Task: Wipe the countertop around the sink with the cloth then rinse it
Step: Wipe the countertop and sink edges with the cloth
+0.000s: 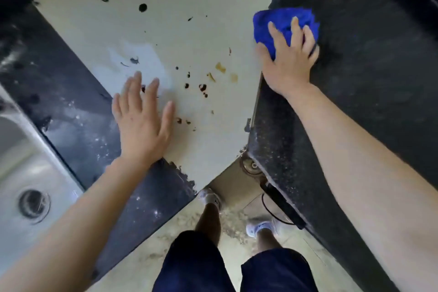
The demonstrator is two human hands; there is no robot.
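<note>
A bunched blue cloth [272,28] lies on the dark speckled countertop [369,59] at the right, near its inner edge. My right hand [290,59] presses down on the cloth with fingers spread and curled over it. My left hand [142,116] lies flat with straight fingers on the pale corner section of countertop [189,38], which carries several brown and black stains [202,89]. The steel sink [21,173] with its drain [34,205] sits at the lower left.
A dark speckled counter strip [78,111] runs between the sink and the pale corner section. A wet smear [132,59] lies above my left hand. Below, the tiled floor [239,197] shows my legs and white shoes, with a black cable by the right cabinet.
</note>
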